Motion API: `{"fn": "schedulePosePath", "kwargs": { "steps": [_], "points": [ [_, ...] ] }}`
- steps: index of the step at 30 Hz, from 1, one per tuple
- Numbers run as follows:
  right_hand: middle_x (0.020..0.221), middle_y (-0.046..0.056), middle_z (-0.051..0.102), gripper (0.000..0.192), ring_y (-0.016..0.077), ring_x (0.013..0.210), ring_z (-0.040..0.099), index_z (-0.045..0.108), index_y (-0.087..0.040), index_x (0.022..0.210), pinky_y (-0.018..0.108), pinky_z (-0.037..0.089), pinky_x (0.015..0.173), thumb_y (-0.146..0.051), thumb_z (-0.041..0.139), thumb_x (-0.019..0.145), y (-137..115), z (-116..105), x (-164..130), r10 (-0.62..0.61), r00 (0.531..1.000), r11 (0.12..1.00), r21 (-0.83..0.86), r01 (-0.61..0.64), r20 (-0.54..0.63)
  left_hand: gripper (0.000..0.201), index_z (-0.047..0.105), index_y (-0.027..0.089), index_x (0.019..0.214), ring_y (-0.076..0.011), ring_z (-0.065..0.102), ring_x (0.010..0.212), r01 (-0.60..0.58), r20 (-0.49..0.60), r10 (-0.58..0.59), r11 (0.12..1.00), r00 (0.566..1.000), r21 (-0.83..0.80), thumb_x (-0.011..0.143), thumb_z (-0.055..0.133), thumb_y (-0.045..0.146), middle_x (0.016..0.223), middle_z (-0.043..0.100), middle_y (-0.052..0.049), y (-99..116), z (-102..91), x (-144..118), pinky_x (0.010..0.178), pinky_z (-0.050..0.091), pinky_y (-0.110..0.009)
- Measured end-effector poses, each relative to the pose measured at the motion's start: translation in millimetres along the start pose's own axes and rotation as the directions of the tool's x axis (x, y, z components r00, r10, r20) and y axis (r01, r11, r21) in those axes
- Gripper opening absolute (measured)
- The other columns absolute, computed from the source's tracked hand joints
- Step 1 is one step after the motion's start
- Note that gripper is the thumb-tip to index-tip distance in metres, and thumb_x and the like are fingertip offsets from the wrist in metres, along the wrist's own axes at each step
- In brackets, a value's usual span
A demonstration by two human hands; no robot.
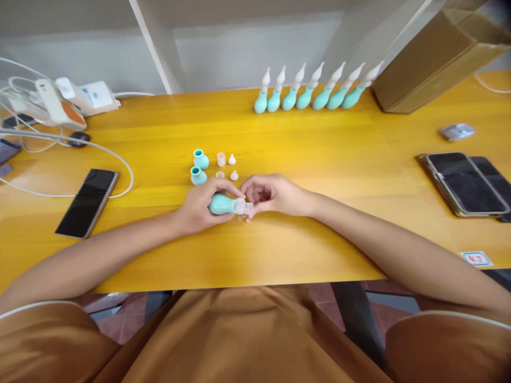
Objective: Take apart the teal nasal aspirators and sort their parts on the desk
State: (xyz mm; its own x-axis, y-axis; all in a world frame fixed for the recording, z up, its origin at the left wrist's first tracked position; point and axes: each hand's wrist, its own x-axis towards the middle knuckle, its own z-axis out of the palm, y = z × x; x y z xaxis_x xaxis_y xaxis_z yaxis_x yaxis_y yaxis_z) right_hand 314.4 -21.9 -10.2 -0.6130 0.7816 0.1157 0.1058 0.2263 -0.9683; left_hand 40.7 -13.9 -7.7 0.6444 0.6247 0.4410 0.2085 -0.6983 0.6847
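Yellow wooden bench (319, 159), grey wall behind; we take the teal bulb in hand as landmark.

Item 1: teal bulb (222, 204), lying on its side just above the bench. Our left hand (199, 205) wraps it, fingers (223, 185) curled over the top and thumb beneath, closed on the body.

Item 2: clear cap (244, 206), at the bulb's neck end, right of the bulb. Our right hand (271, 194) meets it there, fingers bent inward and pinched about the cap; how firmly, we cannot tell.

Item 3: two small clear bits (243, 218), on the bench just below the cap.

Item 4: two open teal bulbs (199, 167), upright, just beyond the landmark, with two clear rings (221, 165) and two white tips (232, 167) to their right.

Item 5: seven assembled aspirators (315, 90), in a row well beyond the landmark, near the wall.

Item 6: cardboard box (435, 53), far right of that row.

Item 7: dark phone (88, 201), well left of the landmark; two phones (467, 183) well right.

Item 8: white cables and chargers (59, 106), far left corner.
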Motion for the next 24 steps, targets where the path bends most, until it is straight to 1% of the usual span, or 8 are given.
{"fn": "schedulePosePath", "kwargs": {
  "steps": [3, 5, 9, 11, 15, 19, 22, 24],
  "points": [
    [0.063, -0.006, 0.059, 0.051, 0.0099, 0.054, 0.05, 0.066, -0.019, 0.085, 0.024, 0.039, 0.054, -0.063, 0.089, 0.092, 6.0, -3.6, 1.9, 0.049, 0.994, 0.994, 0.103, -0.039, -0.102, 0.033, 0.07, 0.023, 0.124, -0.0197, 0.081, 0.1, -0.005, -0.005, 0.005, 1.0, 1.0, -0.005, 0.095, 0.083, 0.033, 0.116, 0.085, -0.005, -0.8, 1.1, -0.3, 0.091, 0.062, -0.033],
    [0.064, -0.005, 0.058, 0.051, 0.0094, 0.054, 0.049, 0.066, -0.019, 0.085, 0.024, 0.04, 0.053, -0.064, 0.085, 0.096, 6.0, -4.5, 2.9, 0.061, 0.99, 0.989, 0.142, -0.042, -0.128, 0.032, 0.068, 0.023, 0.124, -0.0203, 0.082, 0.105, -0.024, -0.01, 0.024, 1.0, 1.0, -0.014, 0.097, 0.082, 0.031, 0.118, 0.085, -0.005, -1.7, 1.6, -0.5, 0.095, 0.062, -0.034],
    [0.086, 0.0, 0.071, 0.043, 0.0116, 0.068, 0.06, 0.072, -0.017, 0.11, 0.026, 0.051, 0.063, -0.058, 0.083, 0.099, -0.7, 1.8, 1.2, 0.037, 0.999, 0.974, 0.224, -0.028, -0.037, 0.029, 0.065, 0.023, 0.123, -0.0212, 0.082, 0.109, -0.086, -0.039, 0.087, 0.996, 0.995, 0.02, 0.1, 0.081, 0.03, 0.118, 0.084, -0.006, -3.6, 2.4, -0.3, 0.102, 0.063, -0.038],
    [0.089, 0.0, 0.071, 0.044, 0.0125, 0.072, 0.063, 0.069, -0.018, 0.118, 0.027, 0.053, 0.068, -0.052, 0.087, 0.097, -2.7, 8.0, -1.2, 0.033, 0.999, 0.97, 0.241, -0.039, 0.031, 0.025, 0.066, 0.024, 0.123, -0.0214, 0.081, 0.11, -0.152, -0.022, 0.154, 0.986, 0.988, 0.063, 0.103, 0.079, 0.03, 0.117, 0.083, -0.006, -4.4, 3.1, 0.1, 0.102, 0.063, -0.038],
    [0.082, -0.003, 0.069, 0.044, 0.0123, 0.071, 0.061, 0.067, -0.018, 0.113, 0.025, 0.048, 0.068, -0.047, 0.092, 0.092, -0.5, 17.8, -4.7, 0.069, 0.995, 0.975, 0.205, -0.082, 0.067, 0.016, 0.067, 0.023, 0.122, -0.0207, 0.081, 0.109, -0.319, 0.057, 0.314, 0.936, 0.948, 0.151, 0.109, 0.073, 0.03, 0.118, 0.082, -0.009, -4.4, 5.0, 0.4, 0.096, 0.064, -0.034],
    [0.085, -0.003, 0.066, 0.038, 0.0127, 0.074, 0.06, 0.067, -0.019, 0.111, 0.027, 0.05, 0.071, -0.047, 0.087, 0.096, 2.8, 16.7, -2.3, 0.053, 0.997, 0.972, 0.227, -0.063, 0.049, 0.019, 0.067, 0.023, 0.123, -0.0212, 0.08, 0.111, -0.352, 0.043, 0.351, 0.914, 0.936, 0.203, 0.107, 0.075, 0.029, 0.125, 0.08, -0.011, -1.8, 4.4, -0.7, 0.097, 0.064, -0.033],
    [0.096, 0.001, 0.067, 0.033, 0.0153, 0.085, 0.063, 0.066, -0.021, 0.112, 0.03, 0.055, 0.08, -0.043, 0.086, 0.096, 6.9, 10.1, 3.3, -0.012, 0.993, 0.98, 0.197, 0.035, -0.116, 0.021, 0.067, 0.024, 0.122, -0.0226, 0.079, 0.112, -0.369, 0.021, 0.374, 0.903, 0.927, 0.222, 0.104, 0.077, 0.028, 0.127, 0.079, -0.012, 0.0, 2.5, -1.0, 0.099, 0.064, -0.034],
    [0.103, 0.003, 0.065, 0.028, 0.0174, 0.092, 0.063, 0.067, -0.022, 0.11, 0.031, 0.055, 0.084, -0.038, 0.083, 0.094, 11.6, 3.9, 7.7, -0.078, 0.94, 0.991, 0.075, 0.109, -0.332, 0.019, 0.066, 0.024, 0.122, -0.022, 0.079, 0.107, -0.417, 0.07, 0.412, 0.883, 0.908, 0.215, 0.105, 0.074, 0.029, 0.122, 0.079, -0.011, 0.9, 1.9, -0.6, 0.094, 0.064, -0.032]
  ]
}}
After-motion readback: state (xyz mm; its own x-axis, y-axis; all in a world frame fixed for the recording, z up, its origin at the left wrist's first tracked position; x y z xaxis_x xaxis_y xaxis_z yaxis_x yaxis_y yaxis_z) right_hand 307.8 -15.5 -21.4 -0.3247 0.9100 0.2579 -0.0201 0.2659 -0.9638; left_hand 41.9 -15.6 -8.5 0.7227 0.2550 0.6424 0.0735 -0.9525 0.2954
